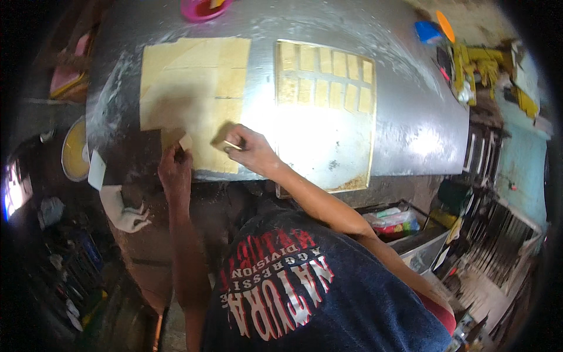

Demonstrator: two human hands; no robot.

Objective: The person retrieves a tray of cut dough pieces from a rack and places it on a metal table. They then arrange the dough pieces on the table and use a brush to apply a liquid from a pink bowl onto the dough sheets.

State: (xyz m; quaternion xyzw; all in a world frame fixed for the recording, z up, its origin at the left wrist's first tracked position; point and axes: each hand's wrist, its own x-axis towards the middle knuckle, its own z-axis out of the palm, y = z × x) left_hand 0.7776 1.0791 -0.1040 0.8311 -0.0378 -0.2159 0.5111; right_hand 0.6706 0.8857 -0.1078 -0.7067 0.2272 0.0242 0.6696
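A thin sheet of pale yellow dough (189, 57), scored by straight cuts, lies on a metal-topped table before me. My left hand (176, 163) is at the sheet's near left corner, pinching a small pale flat piece (186, 141). Over the sheet's near right part, my right hand (246, 147) holds a thin piece, seen edge-on, between thumb and fingers; its kind is hard to tell. Right of the sheet is a metal baking tray (371, 127) with two rows of rectangular dough pieces (339, 64) at its far end. Glare covers the tray's middle.
The metal table (418, 145) has floury smears. A pink bowl (202, 11) with red content stands at its far edge. Blue (427, 32) and orange (445, 26) items are far right. A white cat or dog (123, 211) lies below left. A crate with packages (393, 222) is right.
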